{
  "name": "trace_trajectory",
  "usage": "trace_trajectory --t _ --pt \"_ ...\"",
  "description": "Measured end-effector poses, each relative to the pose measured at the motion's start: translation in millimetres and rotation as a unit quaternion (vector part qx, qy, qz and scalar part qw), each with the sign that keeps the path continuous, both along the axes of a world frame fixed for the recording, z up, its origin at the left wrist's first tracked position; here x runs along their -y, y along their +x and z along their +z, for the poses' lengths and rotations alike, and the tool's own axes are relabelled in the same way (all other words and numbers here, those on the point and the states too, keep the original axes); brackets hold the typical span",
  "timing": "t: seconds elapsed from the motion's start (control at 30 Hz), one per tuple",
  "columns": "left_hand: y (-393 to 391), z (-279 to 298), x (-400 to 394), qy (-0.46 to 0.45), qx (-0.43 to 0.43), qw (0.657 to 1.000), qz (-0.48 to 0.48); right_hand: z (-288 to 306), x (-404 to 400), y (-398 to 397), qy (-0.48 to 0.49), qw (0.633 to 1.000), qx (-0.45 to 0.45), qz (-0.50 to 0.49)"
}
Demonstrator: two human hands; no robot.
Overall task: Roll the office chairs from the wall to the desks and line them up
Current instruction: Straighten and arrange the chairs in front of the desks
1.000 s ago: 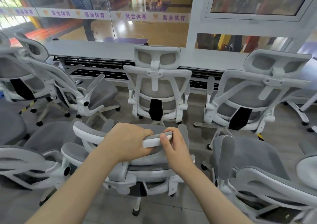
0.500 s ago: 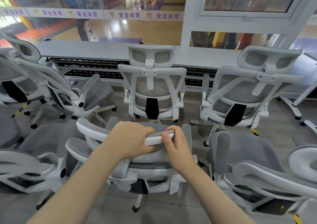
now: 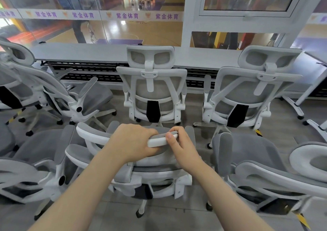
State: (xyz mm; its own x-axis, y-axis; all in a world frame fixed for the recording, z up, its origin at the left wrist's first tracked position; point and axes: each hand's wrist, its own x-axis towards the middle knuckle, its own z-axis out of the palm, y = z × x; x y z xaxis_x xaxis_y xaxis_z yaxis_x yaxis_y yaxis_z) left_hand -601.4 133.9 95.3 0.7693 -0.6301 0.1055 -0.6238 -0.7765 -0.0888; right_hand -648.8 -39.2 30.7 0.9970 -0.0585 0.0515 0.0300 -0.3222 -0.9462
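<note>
With left hand (image 3: 131, 141) and right hand (image 3: 180, 145) both curled round the headrest (image 3: 157, 140), steer the chair (image 3: 152, 170) toward 12 o'clock, clear of the parked chair (image 3: 152, 91) at the desk (image 3: 88, 52)

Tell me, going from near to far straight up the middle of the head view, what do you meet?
The hands, left hand and right hand, gripping the headrest of the near chair → the middle chair at the desk → the long desk → the window over a basketball court.

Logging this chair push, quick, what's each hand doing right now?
Left hand: closed over the top of the headrest.
Right hand: closed on the headrest's right end, thumb on its near edge.
</note>
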Motion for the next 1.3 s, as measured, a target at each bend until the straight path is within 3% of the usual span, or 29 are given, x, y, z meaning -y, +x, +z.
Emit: trace_trajectory --t 0.5,0.6,0.7,1.03,1.17,1.3 --pt "-10 -3 -4 0.000 0.013 0.998 0.054 12 6 -5 -0.011 0.999 -0.033 0.012" --pt "-18 -14 -4 -0.030 0.078 0.994 0.063 17 12 -13 -0.040 0.998 -0.030 0.031" --pt "-34 -22 -5 -0.093 0.089 0.989 0.073 19 21 -27 -0.084 0.995 -0.021 0.049" --pt "-123 -46 -25 -0.220 0.014 0.958 0.183 -20 18 -100 -0.114 0.977 -0.044 0.176" --pt "-166 -69 -51 -0.216 -0.053 0.945 0.239 -26 -6 -112 -0.138 0.965 -0.034 0.221" --pt "-205 -83 -89 -0.228 -0.067 0.925 0.296 -30 -41 -117 -0.162 0.951 -0.030 0.262"
